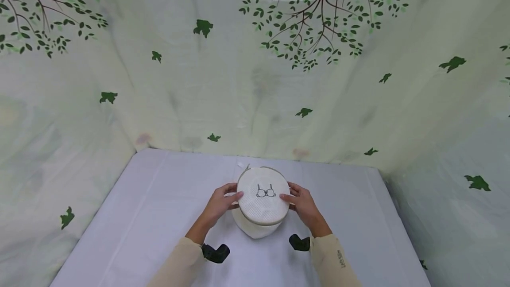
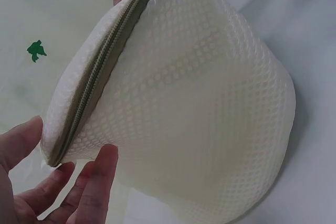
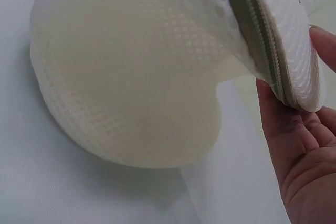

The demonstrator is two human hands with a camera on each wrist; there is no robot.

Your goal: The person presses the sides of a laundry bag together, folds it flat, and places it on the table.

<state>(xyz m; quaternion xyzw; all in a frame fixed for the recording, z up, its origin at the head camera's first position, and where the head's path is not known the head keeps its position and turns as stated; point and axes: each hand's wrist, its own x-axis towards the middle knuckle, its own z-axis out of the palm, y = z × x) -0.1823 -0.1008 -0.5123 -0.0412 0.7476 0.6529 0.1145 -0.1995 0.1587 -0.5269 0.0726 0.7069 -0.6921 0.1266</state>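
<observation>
Between both hands is a white mesh bra wash bag (image 1: 264, 209), its round lid printed with a small bra outline and tilted toward the head camera. My left hand (image 1: 220, 200) grips the lid's left edge, thumb on top and fingers underneath. On the opposite edge my right hand (image 1: 303, 203) holds it the same way. A beige zipper (image 2: 100, 66) runs around the rim and looks closed in the left wrist view. The mesh body (image 3: 126, 77) hangs below the lid, its bottom close over the table.
A white-covered table (image 1: 167, 216) lies under the hands. Pale curtains with printed leaves (image 1: 203, 28) and branches enclose its back and sides. Black wrist devices (image 1: 215, 253) are strapped at both cuffs.
</observation>
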